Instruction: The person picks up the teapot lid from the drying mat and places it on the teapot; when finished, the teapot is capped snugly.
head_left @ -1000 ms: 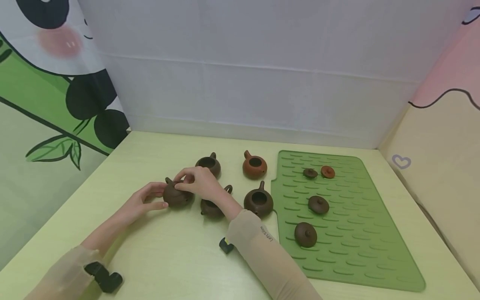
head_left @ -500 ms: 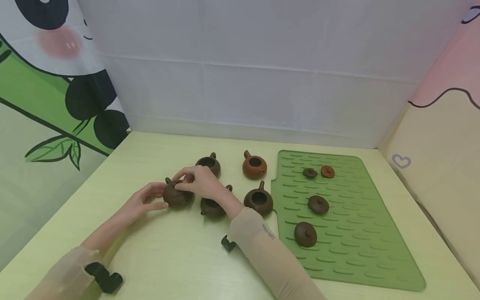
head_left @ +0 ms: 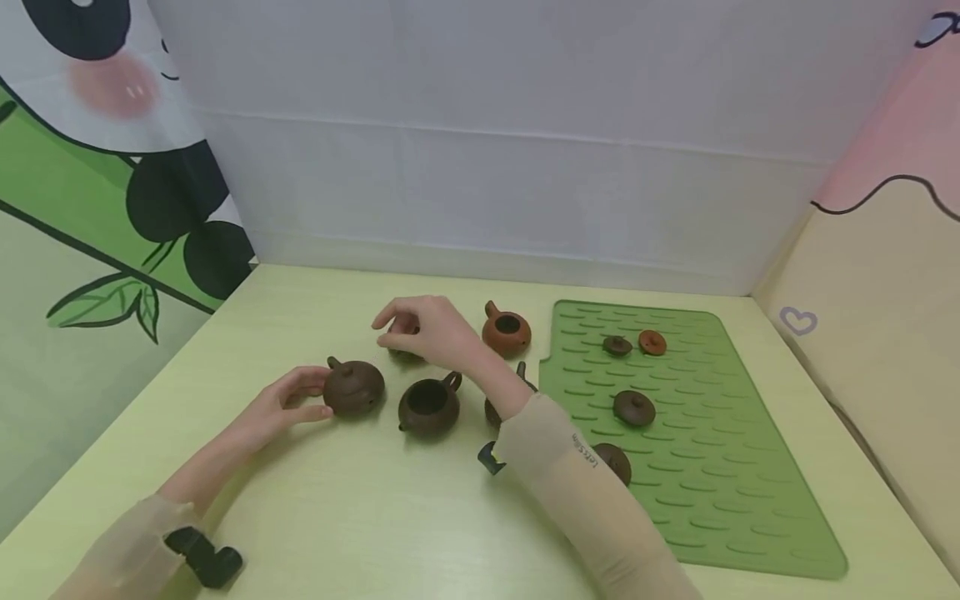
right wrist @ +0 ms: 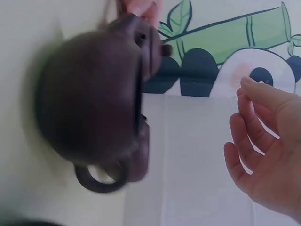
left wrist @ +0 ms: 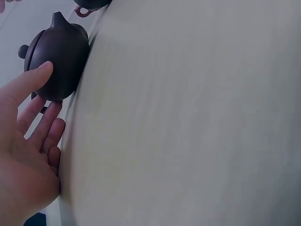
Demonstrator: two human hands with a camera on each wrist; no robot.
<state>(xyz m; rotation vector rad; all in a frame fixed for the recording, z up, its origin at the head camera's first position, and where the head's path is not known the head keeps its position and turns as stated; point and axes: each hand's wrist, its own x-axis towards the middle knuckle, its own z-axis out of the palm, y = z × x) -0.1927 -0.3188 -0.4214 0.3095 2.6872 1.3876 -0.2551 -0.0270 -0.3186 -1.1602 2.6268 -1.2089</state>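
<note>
A lidded dark brown teapot (head_left: 354, 390) stands at the left of the group. My left hand (head_left: 288, 400) holds its side, thumb near the front and fingers by the handle; in the left wrist view the thumb lies against the teapot body (left wrist: 66, 61). My right hand (head_left: 435, 333) holds nothing, its fingers loosely bent over a dark teapot (head_left: 405, 357) that it mostly hides. Just right of the lidded one is a lidless dark teapot (head_left: 429, 408), its dark opening facing up. The right wrist view shows a dark teapot (right wrist: 89, 94) close up, beside the bare right hand (right wrist: 268, 136).
An orange-brown lidless teapot (head_left: 506, 333) stands behind, and another dark teapot (head_left: 495, 414) is partly covered by the right forearm. On the green mat (head_left: 720, 467) at right lie several lids, including a reddish lid (head_left: 652, 342) and a dark lid (head_left: 634, 408).
My right hand has let go of the left teapot's lid, which sits on the pot, and moved up and right over the back teapot. The left hand has stayed in place.
</note>
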